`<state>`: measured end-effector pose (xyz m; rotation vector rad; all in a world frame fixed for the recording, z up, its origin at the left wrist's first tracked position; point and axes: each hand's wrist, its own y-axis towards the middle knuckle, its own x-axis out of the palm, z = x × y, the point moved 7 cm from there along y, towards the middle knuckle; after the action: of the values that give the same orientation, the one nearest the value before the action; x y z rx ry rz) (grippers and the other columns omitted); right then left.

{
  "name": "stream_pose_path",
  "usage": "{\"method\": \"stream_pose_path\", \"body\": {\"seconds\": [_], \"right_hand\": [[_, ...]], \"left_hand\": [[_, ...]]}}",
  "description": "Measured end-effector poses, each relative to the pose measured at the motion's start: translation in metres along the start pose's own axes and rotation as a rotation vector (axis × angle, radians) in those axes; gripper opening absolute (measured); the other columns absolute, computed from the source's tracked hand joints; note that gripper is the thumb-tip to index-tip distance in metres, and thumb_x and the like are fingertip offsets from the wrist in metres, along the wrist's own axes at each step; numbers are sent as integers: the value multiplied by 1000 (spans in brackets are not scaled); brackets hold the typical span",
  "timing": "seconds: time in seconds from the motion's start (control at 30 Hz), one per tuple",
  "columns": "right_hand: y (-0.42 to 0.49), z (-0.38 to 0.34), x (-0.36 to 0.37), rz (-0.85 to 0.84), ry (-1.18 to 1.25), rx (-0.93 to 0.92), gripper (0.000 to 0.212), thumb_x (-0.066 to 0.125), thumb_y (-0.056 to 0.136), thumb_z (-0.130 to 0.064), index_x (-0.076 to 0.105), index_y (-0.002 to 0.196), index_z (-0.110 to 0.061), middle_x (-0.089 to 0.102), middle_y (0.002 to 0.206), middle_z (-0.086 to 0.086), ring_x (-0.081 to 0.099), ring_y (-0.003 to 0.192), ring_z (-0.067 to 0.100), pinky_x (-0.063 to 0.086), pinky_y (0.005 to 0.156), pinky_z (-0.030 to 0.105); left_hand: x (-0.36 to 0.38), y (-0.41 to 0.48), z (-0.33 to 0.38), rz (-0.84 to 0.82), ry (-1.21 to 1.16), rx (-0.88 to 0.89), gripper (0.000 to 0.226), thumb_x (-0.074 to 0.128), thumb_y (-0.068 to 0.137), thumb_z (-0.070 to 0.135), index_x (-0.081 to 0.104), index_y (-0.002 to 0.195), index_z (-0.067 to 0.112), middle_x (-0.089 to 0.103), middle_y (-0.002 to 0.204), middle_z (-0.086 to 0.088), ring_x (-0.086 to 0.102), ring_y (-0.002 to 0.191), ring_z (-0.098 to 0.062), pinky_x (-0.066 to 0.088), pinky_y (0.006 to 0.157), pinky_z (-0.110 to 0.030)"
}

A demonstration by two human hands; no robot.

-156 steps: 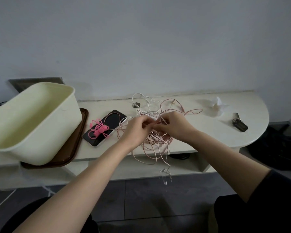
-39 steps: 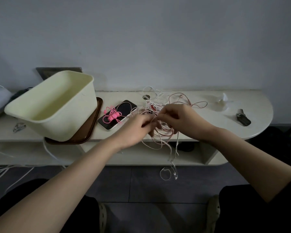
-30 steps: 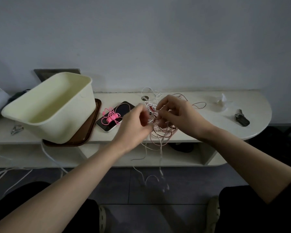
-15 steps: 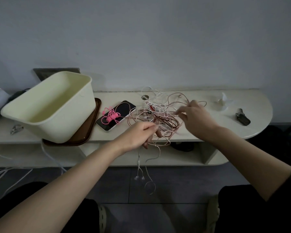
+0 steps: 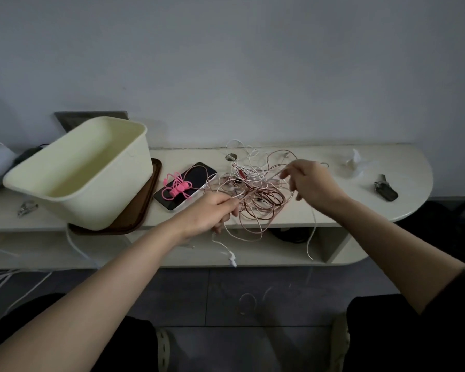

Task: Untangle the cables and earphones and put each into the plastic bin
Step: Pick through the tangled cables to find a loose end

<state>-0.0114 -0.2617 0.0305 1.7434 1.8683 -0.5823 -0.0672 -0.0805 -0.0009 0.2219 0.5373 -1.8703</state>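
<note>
The cable tangle (image 5: 255, 194), spread on the table (image 5: 414, 178) right of the plastic bin (image 5: 97, 205), is gripped at its near edge by the left hand (image 5: 212, 210) and pinched at one strand by the right hand (image 5: 314, 183).

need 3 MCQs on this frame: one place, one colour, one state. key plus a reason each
1. Where do the pink earphones lie?
A) on the floor
B) on the phone
C) hanging from the wall

2. What colour is the tray under the plastic bin?
A) brown
B) blue
C) white

3. What is the left hand doing?
A) held open, touching nothing
B) lifting the plastic bin
C) gripping strands of the cable tangle

Key:
1 B: the pink bundle sits on the phone's dark screen.
2 A: a brown rim shows below and beside the bin.
3 C: its fingers curl round strands at the tangle's near edge.
</note>
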Motion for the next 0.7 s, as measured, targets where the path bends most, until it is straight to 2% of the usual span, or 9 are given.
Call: {"method": "stream_pose_path", "body": {"seconds": [0.13, 0.2, 0.27, 0.33, 0.43, 0.5, 0.57, 0.63, 0.7], "right_hand": [[13, 35, -27, 149, -62, 133, 25, 38, 90, 4, 59, 88, -10, 61, 81, 9, 53, 74, 25, 39, 55, 27], [15, 48, -28, 132, -186, 162, 28, 38, 89, 5, 62, 93, -8, 64, 100, 14, 57, 91, 29, 41, 65, 28], [14, 55, -17, 3, -386, 140, 30, 42, 88, 5, 61, 109, -5, 60, 118, 17, 55, 109, 31, 41, 85, 30], [3, 47, 2, -177, -477, 37, 48, 53, 86, -1, 45, 133, -6, 45, 136, 17, 43, 125, 30, 34, 101, 30], [-22, 2, 32, -370, -250, -224, 65, 65, 86, -17, 32, 142, -13, 39, 144, 4, 35, 134, 15, 25, 108, 22], [-37, -27, 45, -410, -52, -334, 52, 64, 88, -23, 41, 134, -17, 54, 130, -4, 47, 123, 5, 34, 104, 19], [-42, -41, 48, -397, 80, -352, 26, 62, 89, -22, 54, 114, -19, 66, 99, -7, 61, 94, 1, 46, 85, 17], [-40, -44, 47, -404, 144, -315, 7, 61, 90, -14, 61, 96, -17, 62, 74, -5, 57, 63, 0, 48, 65, 16], [-37, -43, 46, -428, 70, -305, 7, 60, 90, -11, 67, 92, -11, 56, 64, -4, 48, 51, 2, 44, 55, 17]], "left_hand": [[4, -4, -16, -74, 50, -109, 39, 33, 102, 26, 54, 73, 12, 33, 54, 3, 31, 39, -2, 33, 44, -15], [3, -6, -17, -85, -6, -119, 38, 33, 103, 25, 54, 75, 11, 32, 53, 5, 28, 43, -5, 31, 44, -16], [-2, -5, -14, -67, -105, -104, 36, 33, 103, 24, 54, 78, 10, 30, 52, 6, 26, 43, -6, 30, 44, -16], [-7, -4, -9, -47, -145, -76, 34, 34, 103, 24, 53, 79, 9, 26, 53, 5, 25, 43, -5, 29, 44, -16], [-1, -4, -2, -83, -110, -46, 34, 36, 102, 27, 55, 78, 11, 24, 53, 6, 23, 46, -7, 28, 46, -18], [7, -5, 2, -108, -86, -36, 34, 38, 101, 28, 56, 77, 13, 23, 51, 8, 22, 47, -8, 26, 47, -19], [11, -6, 7, -109, -69, -21, 33, 38, 101, 27, 54, 75, 14, 23, 48, 10, 23, 46, -7, 27, 48, -20], [12, -6, 10, -107, -64, -7, 34, 38, 102, 27, 47, 70, 16, 24, 49, 9, 24, 46, -7, 30, 48, -18], [12, -6, 9, -114, -80, -9, 34, 36, 102, 27, 39, 69, 17, 25, 51, 8, 23, 47, -7, 30, 48, -17]]}}
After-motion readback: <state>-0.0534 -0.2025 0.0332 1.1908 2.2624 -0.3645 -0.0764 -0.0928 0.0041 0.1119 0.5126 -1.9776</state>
